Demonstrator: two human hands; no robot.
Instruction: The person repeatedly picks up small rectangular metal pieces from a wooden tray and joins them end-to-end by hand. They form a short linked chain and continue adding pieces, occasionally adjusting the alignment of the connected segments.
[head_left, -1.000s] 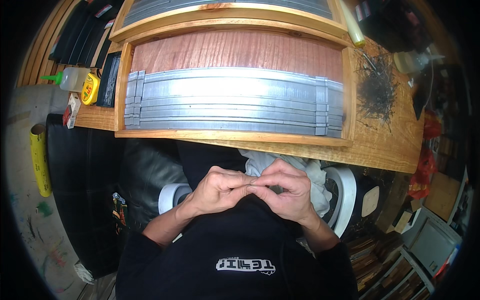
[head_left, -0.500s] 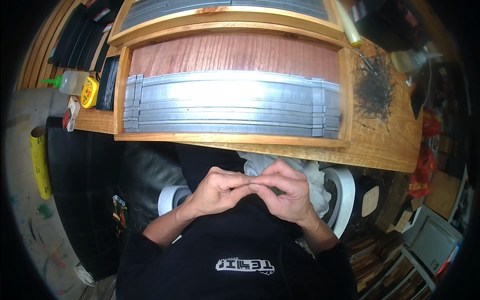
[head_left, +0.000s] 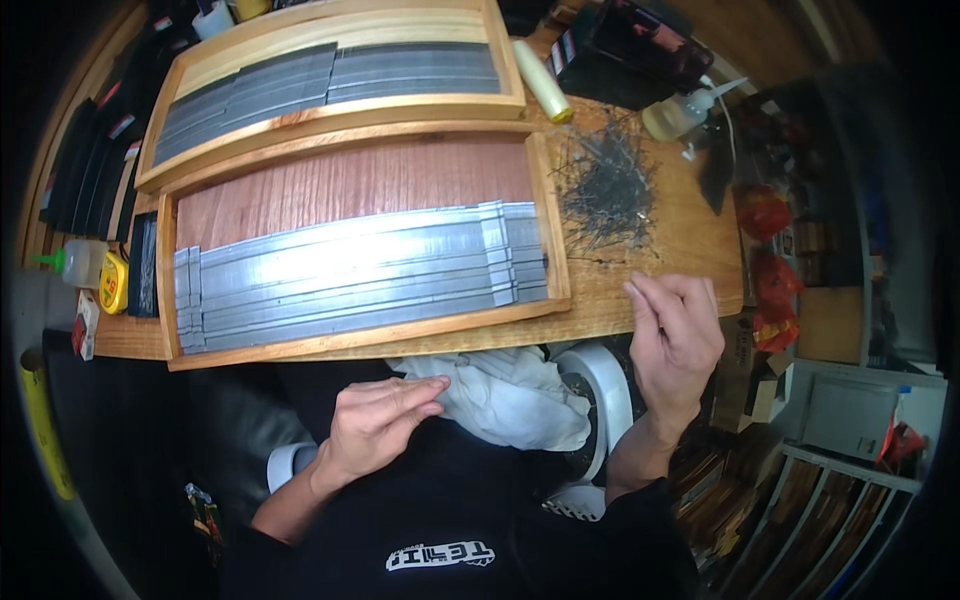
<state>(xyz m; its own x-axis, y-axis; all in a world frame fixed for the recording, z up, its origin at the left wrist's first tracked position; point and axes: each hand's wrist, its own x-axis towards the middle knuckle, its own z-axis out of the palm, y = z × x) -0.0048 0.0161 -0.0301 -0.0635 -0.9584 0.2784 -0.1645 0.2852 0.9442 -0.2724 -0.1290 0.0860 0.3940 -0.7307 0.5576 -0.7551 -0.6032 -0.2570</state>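
Note:
My left hand (head_left: 383, 418) is over my lap, its fingers pressed together; anything pinched there is too small to make out. At the table's right front edge my right hand (head_left: 677, 335) has its thumb and fingertips drawn together, and whether something thin sits between them I cannot tell. Just beyond it lies a tangled heap of thin dark wire-like pieces (head_left: 610, 190). To the left of the heap, a wooden tray (head_left: 556, 262) holds rows of flat, shiny grey strips (head_left: 350, 265) along its near part; bare reddish wood shows behind them.
A second wooden tray (head_left: 400, 108) of grey strips stands behind. A pale cylinder (head_left: 541, 82) and a squeeze bottle (head_left: 680, 115) are at the back right. On the left are a yellow tape measure (head_left: 114, 283) and a green-tipped bottle (head_left: 80, 263). A white cloth (head_left: 510, 405) covers my lap.
My hands have parted from a shared pinch over my lap. The right one has moved right and forward to the table edge near the heap. The whole view has shifted rightward.

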